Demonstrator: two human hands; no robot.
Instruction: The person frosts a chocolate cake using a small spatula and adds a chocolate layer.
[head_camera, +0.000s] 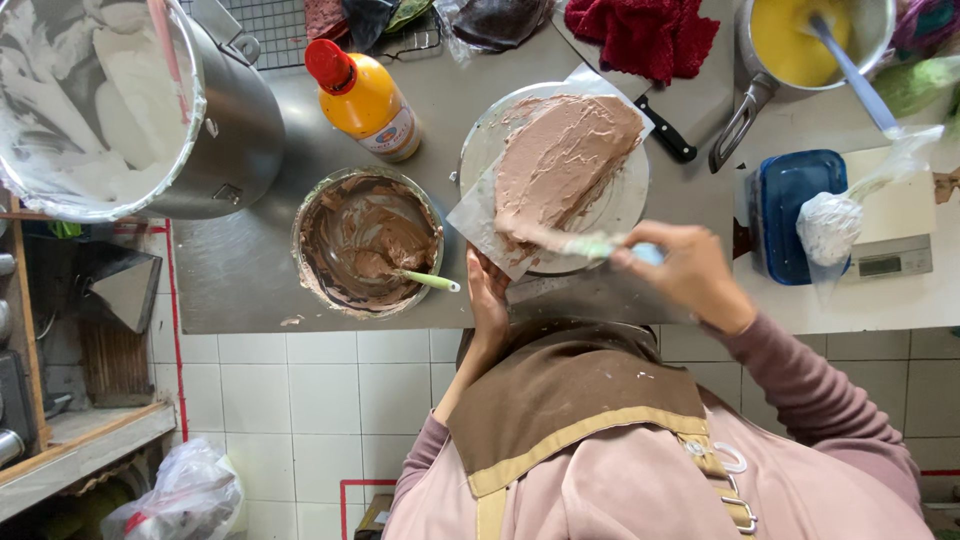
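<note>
Right hand (690, 272) smears glossy brown frosting (565, 160) with spatula (590, 244).

Brushed steel counter (250, 270), glossy frosting (565, 160)

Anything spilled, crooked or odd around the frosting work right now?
Mostly tidy. The paper sheet under the chocolate-frosted cake sits askew, its corner hanging past the turntable rim. The right hand spreads with a spatula; the left hand steadies the edge.

The person wears a dusty pink long-sleeved top (820, 400), a pink apron (640, 490) with tan straps, and a brown headscarf (570, 390).
</note>
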